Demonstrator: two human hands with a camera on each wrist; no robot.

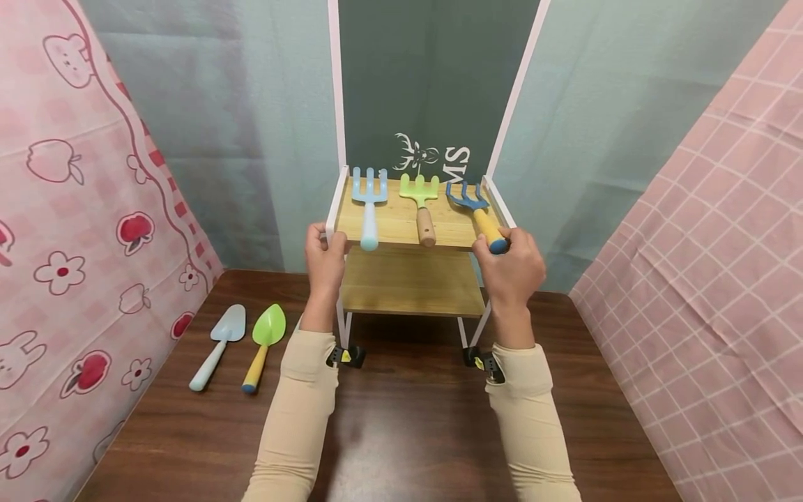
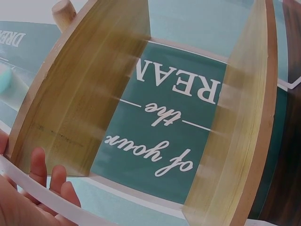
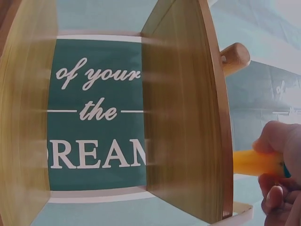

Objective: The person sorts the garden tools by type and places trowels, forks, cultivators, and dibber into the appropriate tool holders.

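A two-tier wooden shelf point(image 1: 396, 224) with a white frame stands against a dark green printed cloth. On its top board lie three small garden hand tools, handles toward me: a light blue fork point(image 1: 369, 219), a green fork point(image 1: 419, 189) with a wooden handle, and a blue hand rake point(image 1: 486, 222) with a yellow handle. My right hand point(image 1: 511, 268) pinches the rake's handle end at the front right of the board. At the front left corner, my left hand point(image 1: 325, 268) grips the shelf's white frame point(image 2: 40, 193), its fingers behind the bar in the left wrist view.
Two trowels lie on the dark wooden table point(image 1: 401, 425) to the left: a light blue one point(image 1: 229, 323) and a green one point(image 1: 268, 325) with a yellow handle. Pink patterned cloths hang at both sides. The shelf's lower board point(image 1: 414, 280) sits beneath the top one.
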